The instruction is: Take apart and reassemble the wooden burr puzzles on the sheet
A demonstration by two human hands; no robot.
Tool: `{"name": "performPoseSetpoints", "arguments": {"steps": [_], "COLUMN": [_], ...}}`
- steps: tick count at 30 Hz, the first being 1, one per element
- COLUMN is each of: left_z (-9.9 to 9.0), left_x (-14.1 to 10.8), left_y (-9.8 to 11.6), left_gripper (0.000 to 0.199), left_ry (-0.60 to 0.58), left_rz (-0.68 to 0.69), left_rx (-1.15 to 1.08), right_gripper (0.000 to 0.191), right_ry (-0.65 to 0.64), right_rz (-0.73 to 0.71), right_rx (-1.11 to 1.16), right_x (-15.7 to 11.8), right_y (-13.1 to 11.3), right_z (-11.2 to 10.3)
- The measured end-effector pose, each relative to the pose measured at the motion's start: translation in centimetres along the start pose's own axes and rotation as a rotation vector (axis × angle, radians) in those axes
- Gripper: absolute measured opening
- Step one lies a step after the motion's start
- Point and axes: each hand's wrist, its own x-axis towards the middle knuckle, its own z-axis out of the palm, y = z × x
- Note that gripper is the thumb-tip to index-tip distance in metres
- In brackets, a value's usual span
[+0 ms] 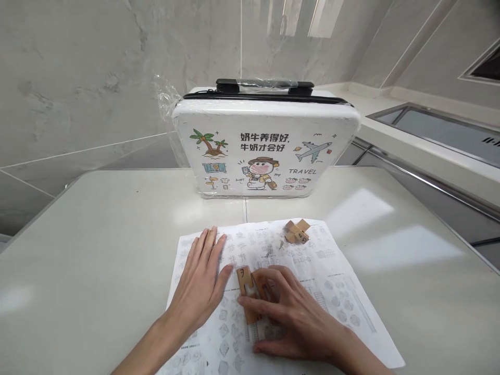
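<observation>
Lying between hands [202, 273] [292, 307], notched wooden pieces [242, 277]

Place: likely kitchen | grey tiled wall [97, 78] | counter [367, 99], inset glass panel [441, 130]

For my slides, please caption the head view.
Right hand at notched wooden pieces, left hand resting on a printed sheet, before a white cartoon-printed case.

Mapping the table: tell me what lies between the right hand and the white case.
In the head view, between the right hand and the white case lie a wooden cross, on the far part of the printed sheet, and a strip of table.
</observation>
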Motion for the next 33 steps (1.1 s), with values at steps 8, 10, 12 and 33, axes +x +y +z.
{"name": "performPoseSetpoints", "arguments": {"steps": [8, 10, 12, 33], "left_z": [-0.4, -0.5, -0.7, -1.3], "left_x": [0.0, -0.1, -0.1, 0.1], "left_y": [0.4, 0.6, 0.9, 1.3], "left_gripper": [0.054, 0.052, 0.05, 0.052], "left_ry": [-0.007, -0.003, -0.006, -0.031], "left_rz": [0.005, 0.03, 0.056, 0.165], "left_rx": [-0.104, -0.135, -0.171, -0.277], "right_gripper": [0.062, 0.059, 0.057, 0.093], "right_ry": [-0.036, -0.003, 0.032, -0.067], "right_rz": [-0.058, -0.029, 0.005, 0.0], "right_rx": [-0.098, -0.111, -0.122, 0.056], "right_x": [0.1, 0.0, 0.0, -0.5], "right_y": [0.4, 0.6, 0.8, 1.2], "right_z": [0.4, 0.7, 1.0, -1.4]}}
